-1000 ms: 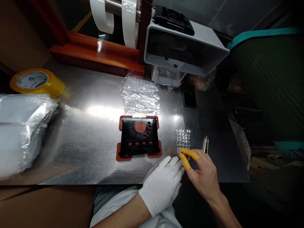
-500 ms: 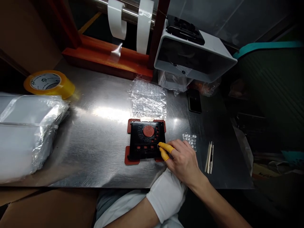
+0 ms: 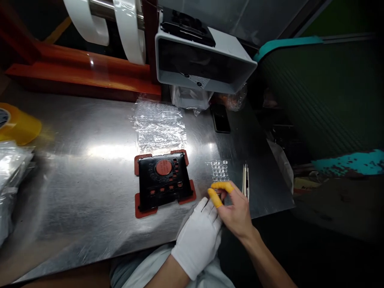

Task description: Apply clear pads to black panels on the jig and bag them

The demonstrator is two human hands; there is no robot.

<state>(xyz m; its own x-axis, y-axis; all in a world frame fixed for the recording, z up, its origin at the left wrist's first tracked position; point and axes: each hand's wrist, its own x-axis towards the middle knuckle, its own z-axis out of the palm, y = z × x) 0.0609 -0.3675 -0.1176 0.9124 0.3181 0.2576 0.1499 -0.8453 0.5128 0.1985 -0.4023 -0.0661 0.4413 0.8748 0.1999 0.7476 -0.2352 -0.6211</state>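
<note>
The person's left hand (image 3: 198, 240) wears a white cloth glove and lies open near the front edge of the steel table (image 3: 60, 208), with nothing in it. The right hand (image 3: 235, 212) is bare except for yellow finger caps (image 3: 220, 186) on two fingers. Those fingers curl toward each other in a small pinch, but I cannot tell if they hold something tiny. The caps and the glove may be there to keep skin marks off clean parts. A small clear bumpy sheet (image 3: 219, 170) lies just past the yellow fingertips, so it is the closest thing to the right hand. A black plastic plate (image 3: 162, 188) sits to the left of that hand, well within reach of both hands. Its red corner pads (image 3: 143, 208) seem to help keep it from sliding on the slick steel. A bigger clear bumpy sheet (image 3: 159, 128) lies flat just behind the plate, maybe so it is easy to reach. Thin wooden sticks (image 3: 245, 182) stand out to the right of the small sheet, close to the right hand.
</note>
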